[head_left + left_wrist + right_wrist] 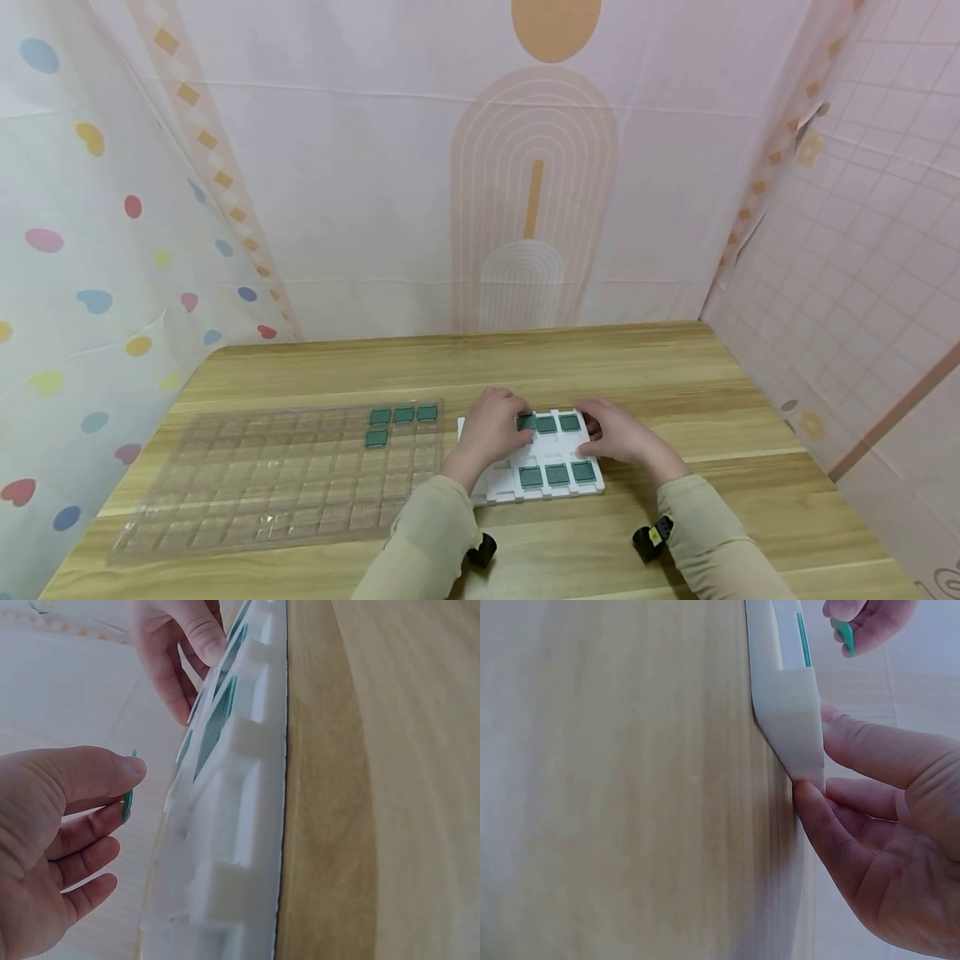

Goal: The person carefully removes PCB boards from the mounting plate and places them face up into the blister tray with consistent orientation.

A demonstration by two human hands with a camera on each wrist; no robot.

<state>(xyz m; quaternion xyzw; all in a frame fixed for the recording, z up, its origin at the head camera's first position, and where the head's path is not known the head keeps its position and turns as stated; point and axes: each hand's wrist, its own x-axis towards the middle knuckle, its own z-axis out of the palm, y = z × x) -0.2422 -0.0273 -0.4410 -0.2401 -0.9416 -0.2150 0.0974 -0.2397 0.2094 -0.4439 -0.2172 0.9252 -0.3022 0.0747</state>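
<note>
Head view is showing the left hand (pixel 491 425) pinching a green chip (pixel 128 799) just above the white tray (pixel 536 451), while the right hand (pixel 618 432) is gripping that tray's right end and a clear tray (pixel 247 467) is lying to its left. Fingertips alone are holding the thin chip, so a loosened pinch is probably risking a crooked drop, and a right-hand tug is likely threatening to jolt the seated chips (pixel 558 475).

You've got a white tray (pixel 547 451), green chips (pixel 557 475) in it, yellowish woodgrain surface (pixel 570 550) under it, and pale-pinkish cloth (pixel 360 208) with peachy arches (pixel 468 183) behind it.
</note>
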